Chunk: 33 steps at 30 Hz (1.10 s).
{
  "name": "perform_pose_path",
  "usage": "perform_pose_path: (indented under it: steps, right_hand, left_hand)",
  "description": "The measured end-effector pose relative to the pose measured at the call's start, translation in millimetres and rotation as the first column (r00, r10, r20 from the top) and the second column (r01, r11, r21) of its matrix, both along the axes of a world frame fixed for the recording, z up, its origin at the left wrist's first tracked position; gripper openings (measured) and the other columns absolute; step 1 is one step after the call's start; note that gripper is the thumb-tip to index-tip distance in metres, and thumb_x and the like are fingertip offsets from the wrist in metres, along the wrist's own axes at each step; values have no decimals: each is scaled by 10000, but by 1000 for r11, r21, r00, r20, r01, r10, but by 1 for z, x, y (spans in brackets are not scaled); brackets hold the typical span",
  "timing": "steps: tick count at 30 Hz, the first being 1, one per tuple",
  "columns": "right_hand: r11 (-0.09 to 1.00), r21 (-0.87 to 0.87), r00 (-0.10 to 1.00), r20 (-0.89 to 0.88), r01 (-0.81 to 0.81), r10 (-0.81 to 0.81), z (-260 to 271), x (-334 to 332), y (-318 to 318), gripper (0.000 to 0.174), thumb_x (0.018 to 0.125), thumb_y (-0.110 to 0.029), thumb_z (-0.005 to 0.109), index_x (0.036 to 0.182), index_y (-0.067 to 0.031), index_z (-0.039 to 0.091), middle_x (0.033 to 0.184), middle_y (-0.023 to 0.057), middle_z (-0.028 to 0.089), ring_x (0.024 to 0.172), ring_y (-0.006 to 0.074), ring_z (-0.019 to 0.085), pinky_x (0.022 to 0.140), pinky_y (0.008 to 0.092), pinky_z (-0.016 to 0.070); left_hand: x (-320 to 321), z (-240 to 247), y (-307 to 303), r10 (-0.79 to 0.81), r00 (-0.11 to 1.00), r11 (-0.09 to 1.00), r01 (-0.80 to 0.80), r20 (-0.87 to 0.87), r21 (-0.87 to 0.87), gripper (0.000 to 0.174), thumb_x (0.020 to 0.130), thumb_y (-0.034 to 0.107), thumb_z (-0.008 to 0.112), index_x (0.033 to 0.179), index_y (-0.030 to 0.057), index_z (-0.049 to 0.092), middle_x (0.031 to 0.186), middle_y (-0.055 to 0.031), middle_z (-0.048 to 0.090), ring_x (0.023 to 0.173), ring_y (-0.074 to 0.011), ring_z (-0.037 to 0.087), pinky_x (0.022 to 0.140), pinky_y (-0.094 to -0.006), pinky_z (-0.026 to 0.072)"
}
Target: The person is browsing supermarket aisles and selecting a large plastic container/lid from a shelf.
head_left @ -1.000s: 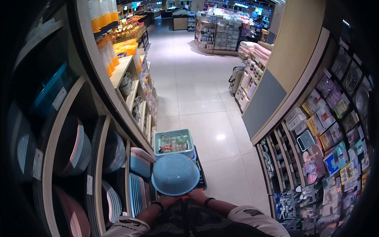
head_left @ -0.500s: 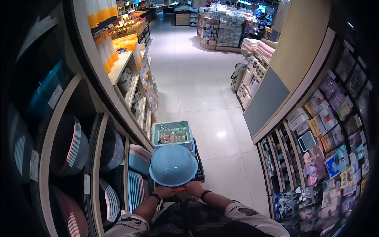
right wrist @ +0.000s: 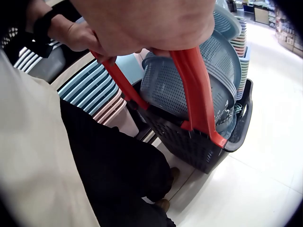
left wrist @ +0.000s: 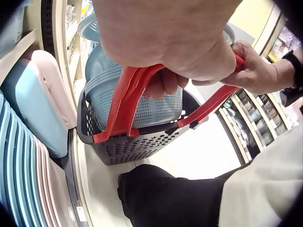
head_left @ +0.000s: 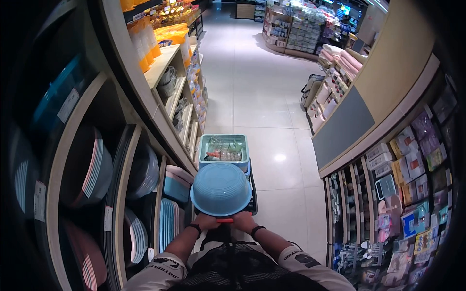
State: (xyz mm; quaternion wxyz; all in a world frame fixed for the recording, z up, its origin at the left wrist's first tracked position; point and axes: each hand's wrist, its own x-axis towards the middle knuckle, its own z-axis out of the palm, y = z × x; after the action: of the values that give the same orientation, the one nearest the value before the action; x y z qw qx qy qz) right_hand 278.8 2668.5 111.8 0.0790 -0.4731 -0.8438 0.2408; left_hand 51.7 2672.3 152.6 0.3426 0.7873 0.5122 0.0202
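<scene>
Both hands hold the red handle [head_left: 224, 220] of a black wheeled-style shopping basket [left wrist: 137, 150]. My left hand [head_left: 207, 222] curls its fingers round the left part of the handle. Beside it, the right hand [head_left: 244, 222] grips the right part. A light blue plastic basin [head_left: 221, 186] lies bottom up over the basket, just beyond the hands. Wrist views show blue perforated colanders [right wrist: 165, 90] stacked inside the basket. Farther forward sits a pale green rectangular tub [head_left: 206, 163] with clear-wrapped goods [head_left: 225, 151] in it.
On the left, a shelf [head_left: 127, 160] carries stacked basins [head_left: 99, 169] and blue and pink tubs [head_left: 170, 223]. A rack of small packaged goods [head_left: 412, 189] lines the right. Between them the tiled floor [head_left: 272, 106] leads toward a display island [head_left: 303, 34] and a suitcase [head_left: 311, 91].
The view has tilted down, and the shelves sit differently in it. Hands, basket and basin have moved farther from the person's body. Both hands stay on the handle.
</scene>
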Motion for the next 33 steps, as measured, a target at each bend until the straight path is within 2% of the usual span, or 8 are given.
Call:
perform_pose_path:
  steps: [6,9,14,17,21,24,26,33]
  right_hand:
    - [999,-52,1000,10,-13,13,-6,1,23,254,798,-335,741,853,-87,751,781,185,716,738,382,715,682,499,578]
    - [999,-30,1000,-15,-20,20,-10,1,36,255,808,-339,737,869,-92,752,778,177,715,730,379,713,676,491,579]
    - [998,-49,999,15,-43,43,-12,0,71,268,811,-348,741,889,-92,753,785,176,717,728,374,713,679,488,581]
    - [999,-17,999,-9,-51,51,-1,0,90,328,834,-386,737,834,-58,739,743,181,710,700,382,712,668,496,582]
    - [999,-6,999,-31,-35,35,-1,0,115,332,841,-389,733,848,-57,743,759,189,712,720,382,715,683,492,584]
    - [998,-42,999,8,-47,48,6,-2,136,323,839,-373,737,859,-51,742,788,197,717,744,384,716,701,489,585]
    - [996,-66,998,12,-56,57,20,-2,150,320,840,-362,737,867,-43,741,807,199,720,752,387,715,711,492,584]
    - [999,1,999,9,-40,40,0,-3,189,334,838,-420,714,872,-90,752,761,175,713,682,376,707,646,488,584]
  left_hand:
    - [-6,-37,21,62,998,997,-63,-12,-54,352,815,327,679,1100,123,716,1063,-194,723,1019,-407,675,890,-479,540]
    - [-11,-63,33,2,999,999,-4,46,41,364,819,341,680,1118,136,718,1083,-185,724,1030,-402,678,894,-476,540]
    - [-9,-41,67,-12,994,996,2,105,94,372,836,388,680,1123,155,722,1098,-154,730,1048,-387,680,910,-471,534]
    - [-9,-38,90,0,997,993,-8,-74,-119,384,864,426,645,1164,194,707,1139,-130,724,1088,-365,670,916,-466,532]
    - [-7,-22,119,-62,998,997,63,10,-48,376,871,416,637,1173,202,702,1153,-127,721,1090,-358,673,898,-476,540]
    - [-10,-30,137,-69,994,997,66,85,35,298,855,294,656,1092,126,722,1021,-171,730,980,-384,683,851,-463,540]
    - [-9,-19,151,-83,996,989,80,-16,-124,372,887,384,622,1200,196,693,1161,-144,717,1102,-367,667,911,-478,535]
    - [-11,-18,194,-107,993,991,102,-46,-87,401,889,372,622,1244,194,672,1179,-154,710,1087,-377,672,905,-479,540]
